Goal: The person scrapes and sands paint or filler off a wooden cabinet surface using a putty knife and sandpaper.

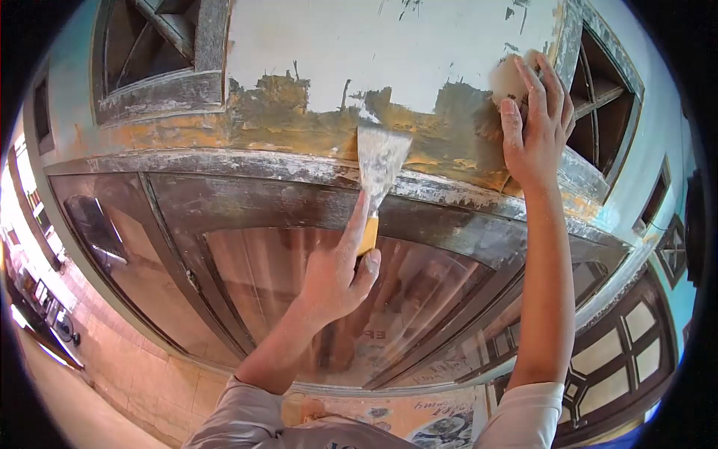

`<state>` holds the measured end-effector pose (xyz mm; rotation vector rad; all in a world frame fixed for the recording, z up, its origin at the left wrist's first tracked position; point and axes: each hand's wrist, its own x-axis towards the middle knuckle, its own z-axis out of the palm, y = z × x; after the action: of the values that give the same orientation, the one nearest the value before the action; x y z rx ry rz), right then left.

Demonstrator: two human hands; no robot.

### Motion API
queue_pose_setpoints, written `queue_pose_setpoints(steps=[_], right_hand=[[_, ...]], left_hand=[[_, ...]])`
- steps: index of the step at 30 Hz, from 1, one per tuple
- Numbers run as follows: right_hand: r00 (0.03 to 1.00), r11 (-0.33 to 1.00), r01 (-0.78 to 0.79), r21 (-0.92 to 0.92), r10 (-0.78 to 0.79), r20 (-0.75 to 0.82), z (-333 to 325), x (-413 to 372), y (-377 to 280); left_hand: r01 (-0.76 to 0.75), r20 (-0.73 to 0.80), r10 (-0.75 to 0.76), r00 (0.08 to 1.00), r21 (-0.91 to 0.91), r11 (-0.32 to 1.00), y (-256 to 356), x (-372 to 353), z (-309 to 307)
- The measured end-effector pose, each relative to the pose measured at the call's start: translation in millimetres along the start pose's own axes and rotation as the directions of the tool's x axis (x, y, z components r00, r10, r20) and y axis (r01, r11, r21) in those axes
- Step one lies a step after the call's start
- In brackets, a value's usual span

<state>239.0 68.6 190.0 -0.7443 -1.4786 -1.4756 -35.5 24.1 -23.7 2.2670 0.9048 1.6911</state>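
Note:
My left hand grips a putty knife by its yellow handle, with the index finger stretched along toward the metal blade. The blade, smeared with whitish residue, points up, and its edge meets the lower part of the wall panel. That panel is white above, with a ragged scraped band of brown, grey and orange along its bottom. My right hand rests on the panel's right side, fingers apart and pointing up, holding nothing.
Below the panel runs a worn wooden ledge with flaking white paint. Under it is a dark wooden frame with glass panes. Latticed openings flank the panel on both sides. A tiled floor shows at lower left.

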Motion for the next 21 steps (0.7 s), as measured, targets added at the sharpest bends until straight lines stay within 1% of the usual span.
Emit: queue_pose_setpoints(steps=[2,3,5,6,8,11,13,14,15,16,17,18,19,21], right_hand=[[1.0,1.0,0.007,-0.003,-0.007,0.001,1,-1,0],[1.0,1.0,0.007,-0.009,-0.007,0.001,1,-1,0],[1.0,1.0,0.006,-0.019,-0.006,-0.002,1,-1,0],[1.0,1.0,0.004,-0.021,-0.004,0.0,1,-1,0],[1.0,1.0,-0.001,-0.029,0.001,0.003,0,-1,0],[1.0,1.0,-0.01,-0.01,0.01,0.016,-1,0,-4],[0.995,0.995,-0.104,-0.013,0.104,0.009,2,6,-15],[0.995,0.995,-0.101,-0.004,0.101,0.001,8,9,-24],[0.981,0.983,-0.186,0.009,0.186,-0.051,13,12,-41],[0.957,0.963,-0.27,0.023,0.271,-0.103,15,12,-50],[0.956,0.962,-0.271,0.027,0.272,-0.11,15,12,-51],[0.957,0.963,-0.269,0.028,0.271,-0.104,15,11,-50],[0.959,0.964,-0.264,0.03,0.265,-0.099,16,12,-50],[0.957,0.962,-0.269,0.043,0.272,-0.101,16,11,-48]], left_hand=[[0.068,0.065,-0.065,0.996,-0.041,0.997,10,16,-14],[0.07,0.066,-0.067,0.996,-0.043,0.997,12,15,-17],[0.126,0.122,-0.118,0.986,-0.065,0.99,15,15,-22],[0.122,0.123,-0.114,0.986,-0.064,0.99,11,10,-19],[0.046,0.03,-0.044,0.999,-0.047,0.998,1,-5,-9],[0.042,0.045,-0.038,0.998,-0.085,0.996,7,0,-19],[0.052,0.045,-0.048,0.998,-0.09,0.995,14,6,-28],[0.054,0.046,-0.049,0.998,-0.094,0.994,16,9,-30],[0.051,0.042,-0.048,0.998,-0.085,0.995,16,8,-29],[0.036,-0.001,-0.036,0.999,-0.115,0.993,15,5,-26],[0.02,-0.046,-0.027,0.999,-0.145,0.989,13,0,-23],[0.088,-0.025,-0.094,0.995,-0.186,0.979,11,-7,-23],[0.079,-0.035,-0.087,0.996,-0.183,0.98,9,-10,-25],[0.111,-0.06,-0.12,0.991,-0.14,0.984,5,-15,-33]])
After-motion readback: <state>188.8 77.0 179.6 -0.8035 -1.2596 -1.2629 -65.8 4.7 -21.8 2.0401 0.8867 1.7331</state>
